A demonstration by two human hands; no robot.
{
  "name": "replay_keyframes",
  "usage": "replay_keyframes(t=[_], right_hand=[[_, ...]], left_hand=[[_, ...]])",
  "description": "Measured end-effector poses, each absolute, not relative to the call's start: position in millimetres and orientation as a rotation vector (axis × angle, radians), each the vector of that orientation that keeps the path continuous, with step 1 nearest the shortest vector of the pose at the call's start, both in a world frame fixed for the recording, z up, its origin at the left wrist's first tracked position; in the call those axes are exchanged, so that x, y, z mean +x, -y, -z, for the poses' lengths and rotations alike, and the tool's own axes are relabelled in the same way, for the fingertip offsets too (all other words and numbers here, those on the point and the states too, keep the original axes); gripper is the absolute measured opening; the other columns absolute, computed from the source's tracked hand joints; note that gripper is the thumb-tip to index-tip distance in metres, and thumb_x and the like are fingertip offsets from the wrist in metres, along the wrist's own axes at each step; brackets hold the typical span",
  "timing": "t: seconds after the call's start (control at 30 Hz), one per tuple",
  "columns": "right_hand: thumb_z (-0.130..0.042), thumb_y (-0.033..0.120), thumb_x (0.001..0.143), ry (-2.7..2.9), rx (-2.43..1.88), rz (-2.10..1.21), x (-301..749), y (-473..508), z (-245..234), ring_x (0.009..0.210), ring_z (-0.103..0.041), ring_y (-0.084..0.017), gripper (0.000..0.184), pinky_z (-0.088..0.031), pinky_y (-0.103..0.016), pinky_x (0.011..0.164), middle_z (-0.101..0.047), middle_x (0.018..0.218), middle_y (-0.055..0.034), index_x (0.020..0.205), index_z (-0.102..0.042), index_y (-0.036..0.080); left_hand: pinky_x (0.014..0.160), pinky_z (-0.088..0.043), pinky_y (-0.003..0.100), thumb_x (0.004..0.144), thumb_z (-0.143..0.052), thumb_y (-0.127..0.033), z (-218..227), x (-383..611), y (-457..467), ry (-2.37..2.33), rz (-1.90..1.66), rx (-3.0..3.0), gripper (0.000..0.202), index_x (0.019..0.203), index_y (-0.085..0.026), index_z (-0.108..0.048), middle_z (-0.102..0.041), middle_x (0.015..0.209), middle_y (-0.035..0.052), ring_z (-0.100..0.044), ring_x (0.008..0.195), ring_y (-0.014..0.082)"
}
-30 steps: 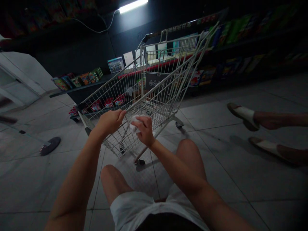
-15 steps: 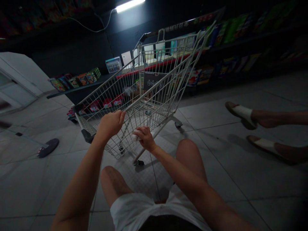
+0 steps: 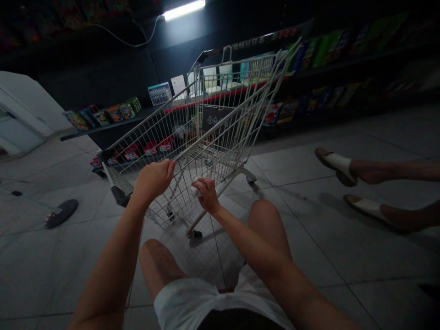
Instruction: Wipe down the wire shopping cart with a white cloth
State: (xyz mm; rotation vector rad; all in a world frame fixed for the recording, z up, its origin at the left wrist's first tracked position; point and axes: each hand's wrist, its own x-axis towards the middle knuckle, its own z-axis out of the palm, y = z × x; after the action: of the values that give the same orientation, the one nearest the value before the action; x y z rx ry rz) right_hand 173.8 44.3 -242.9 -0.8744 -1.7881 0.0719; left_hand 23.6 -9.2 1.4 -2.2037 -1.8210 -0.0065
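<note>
A metal shopping cart of pale wire stands in front of my knees, its basket seen from the side. My left hand is wrapped round the cart's top side rail. Lower down, my right hand presses a crumpled white wad, like a cloth or tissue, against the wire side of the basket. The wad is partly covered by the fingers, so I cannot tell its exact material. A dark sign with white round symbols is fixed at the child-seat end of the cart.
Shelves with boxed goods and books run along the dark wall behind the cart. Another person's feet in pale shoes are at the right. A round dark stand base sits on the tiled floor at the left. A tube light glows above.
My right hand and the white wad have shifted slightly up against the basket wires. My left hand keeps its hold on the rail. The whole view has shifted a little.
</note>
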Motion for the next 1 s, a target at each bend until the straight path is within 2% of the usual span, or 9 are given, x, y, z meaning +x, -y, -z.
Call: replay_keyframes(t=[0.1,0.17,0.4,0.5,0.57,0.7,0.83,0.93,1.0], right_hand=[[-0.053,0.0,0.061,1.901,-0.947,-0.18,176,-32,285,0.107,-0.049,-0.024,0.051,-0.045,-0.042,0.098,-0.055,0.114,-0.0078,0.104,-0.068,0.023],[-0.051,-0.001,0.058,1.896,-0.92,-0.168,182,-32,278,0.105,-0.05,-0.023,0.055,-0.046,-0.041,0.097,-0.056,0.113,-0.0066,0.104,-0.067,0.024],[-0.049,0.007,0.073,1.535,-0.779,0.156,205,-76,123,0.121,-0.043,-0.025,0.052,-0.039,-0.046,0.108,-0.044,0.127,-0.0057,0.12,-0.057,0.027],[-0.049,0.009,0.077,1.509,-0.772,0.228,205,-91,103,0.122,-0.042,-0.025,0.048,-0.038,-0.045,0.108,-0.042,0.127,-0.005,0.121,-0.055,0.029],[-0.051,0.012,0.077,1.556,-0.783,0.223,201,-93,122,0.121,-0.042,-0.025,0.046,-0.038,-0.045,0.107,-0.043,0.126,-0.0057,0.12,-0.056,0.028],[-0.056,0.014,0.074,1.699,-0.881,0.074,195,-81,193,0.118,-0.044,-0.027,0.043,-0.038,-0.045,0.106,-0.047,0.123,-0.0089,0.116,-0.06,0.023],[-0.056,0.006,0.069,1.838,-0.993,-0.079,201,-65,253,0.114,-0.045,-0.027,0.046,-0.039,-0.045,0.104,-0.053,0.119,-0.0102,0.111,-0.066,0.022],[-0.055,0.001,0.063,2.045,-0.946,-0.186,214,-61,272,0.11,-0.048,-0.025,0.051,-0.041,-0.044,0.1,-0.057,0.116,-0.0095,0.108,-0.068,0.022],[-0.055,0.001,0.062,2.104,-0.908,-0.218,225,-65,263,0.108,-0.05,-0.024,0.051,-0.043,-0.042,0.097,-0.058,0.115,-0.0087,0.106,-0.069,0.022]], left_hand=[[0.068,-0.044,0.034,0.101,-0.015,-0.048,-1,22,9,1.827,0.016,-2.203,0.056,0.096,-0.019,-0.062,-0.074,0.092,0.0123,-0.07,0.083,0.0266],[0.069,-0.044,0.034,0.101,-0.015,-0.048,-1,20,9,1.836,0.019,-2.212,0.056,0.096,-0.019,-0.062,-0.074,0.091,0.0125,-0.07,0.084,0.0272],[0.07,-0.044,0.035,0.101,-0.015,-0.048,0,17,9,1.841,0.026,-2.218,0.056,0.098,-0.018,-0.062,-0.073,0.091,0.0136,-0.069,0.084,0.0286],[0.068,-0.044,0.035,0.101,-0.014,-0.048,0,18,10,1.846,-0.004,-2.206,0.056,0.098,-0.018,-0.062,-0.073,0.091,0.0135,-0.07,0.084,0.029],[0.067,-0.043,0.034,0.101,-0.014,-0.048,0,18,9,1.841,-0.012,-2.199,0.056,0.098,-0.018,-0.061,-0.074,0.09,0.0132,-0.07,0.084,0.0286],[0.065,-0.041,0.033,0.101,-0.013,-0.049,1,16,7,1.829,-0.013,-2.197,0.056,0.096,-0.019,-0.061,-0.073,0.088,0.012,-0.07,0.083,0.0269],[0.065,-0.04,0.032,0.1,-0.013,-0.051,2,14,6,1.867,-0.012,-2.214,0.056,0.093,-0.021,-0.06,-0.073,0.086,0.0103,-0.069,0.083,0.0265],[0.066,-0.041,0.033,0.1,-0.014,-0.052,0,15,9,1.908,-0.008,-2.192,0.055,0.094,-0.021,-0.06,-0.073,0.088,0.0102,-0.069,0.085,0.0274],[0.068,-0.043,0.034,0.099,-0.016,-0.053,-4,19,9,1.947,-0.034,-2.146,0.055,0.1,-0.021,-0.06,-0.073,0.09,0.0112,-0.069,0.086,0.0284]])
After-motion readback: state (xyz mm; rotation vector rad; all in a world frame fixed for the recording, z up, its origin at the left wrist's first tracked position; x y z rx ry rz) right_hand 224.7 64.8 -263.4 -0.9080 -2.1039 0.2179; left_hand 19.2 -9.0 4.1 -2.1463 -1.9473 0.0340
